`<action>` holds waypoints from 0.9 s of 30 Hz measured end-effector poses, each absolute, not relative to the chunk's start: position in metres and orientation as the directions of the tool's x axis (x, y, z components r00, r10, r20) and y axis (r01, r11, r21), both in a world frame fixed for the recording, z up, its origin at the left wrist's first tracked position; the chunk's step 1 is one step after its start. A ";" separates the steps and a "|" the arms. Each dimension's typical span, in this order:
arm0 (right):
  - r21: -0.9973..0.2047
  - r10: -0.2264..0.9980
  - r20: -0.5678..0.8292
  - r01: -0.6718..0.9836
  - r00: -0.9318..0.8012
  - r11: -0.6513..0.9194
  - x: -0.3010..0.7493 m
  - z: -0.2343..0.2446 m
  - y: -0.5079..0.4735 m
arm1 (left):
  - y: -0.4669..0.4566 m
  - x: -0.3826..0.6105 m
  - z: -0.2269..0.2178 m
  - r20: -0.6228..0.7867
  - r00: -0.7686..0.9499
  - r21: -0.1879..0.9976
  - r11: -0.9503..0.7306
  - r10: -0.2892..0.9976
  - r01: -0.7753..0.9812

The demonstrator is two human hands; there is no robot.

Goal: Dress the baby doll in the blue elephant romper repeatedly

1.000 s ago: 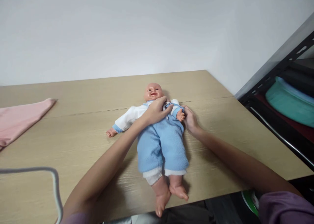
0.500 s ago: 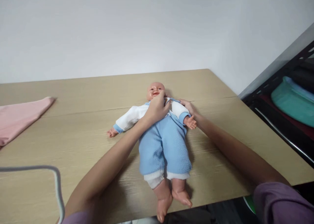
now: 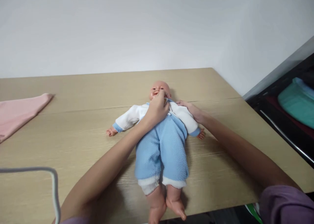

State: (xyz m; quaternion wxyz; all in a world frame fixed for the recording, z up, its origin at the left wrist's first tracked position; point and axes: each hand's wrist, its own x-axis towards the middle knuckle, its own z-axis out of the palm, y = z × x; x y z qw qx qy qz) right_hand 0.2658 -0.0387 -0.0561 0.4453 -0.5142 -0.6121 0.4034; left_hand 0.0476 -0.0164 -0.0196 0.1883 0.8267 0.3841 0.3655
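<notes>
A baby doll (image 3: 171,142) in blue fleece trousers and a white top with blue cuffs lies on its back on the table, head away from me, bare feet towards me. My left hand (image 3: 159,106) is closed at the collar, its fingers curled on the front of the top just below the doll's chin. What the fingertips pinch is partly hidden. Beside the doll's shoulder on the right, my right hand (image 3: 190,109) touches the white sleeve (image 3: 184,116), its fingers stretched out. Both doll arms are spread outward.
A pink cloth (image 3: 23,114) lies at the left of the wooden table (image 3: 80,129). A grey cable or bar (image 3: 54,188) bends in at the lower left. To the right stands a black rack (image 3: 282,127) with a teal item (image 3: 298,101). A white wall rises behind.
The doll's arm on the right has swung outward and its sleeve lies straighter. My right hand has shifted slightly at the shoulder. My left hand stays at the collar. The view has moved slightly.
</notes>
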 end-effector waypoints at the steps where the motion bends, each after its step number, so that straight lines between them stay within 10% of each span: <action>1: -0.950 0.989 0.102 0.284 -0.111 0.130 0.271 -0.054 -0.047 | -0.017 0.047 -0.020 0.462 0.439 0.590 -0.636 0.771 0.497; 10: -0.516 0.885 0.156 0.728 -0.438 0.451 0.345 -0.035 -0.077 | -0.028 0.049 -0.014 0.436 0.456 0.552 -0.630 0.776 0.546; 17: -0.157 0.761 0.512 0.827 -0.399 0.539 0.323 -0.033 -0.104 | -0.049 0.049 -0.003 0.492 0.454 0.363 -0.649 0.743 0.668; 27: -0.335 0.667 0.441 0.579 -0.601 0.743 0.208 -0.002 -0.269 | -0.142 0.030 0.044 0.568 0.283 0.488 -0.593 0.773 0.641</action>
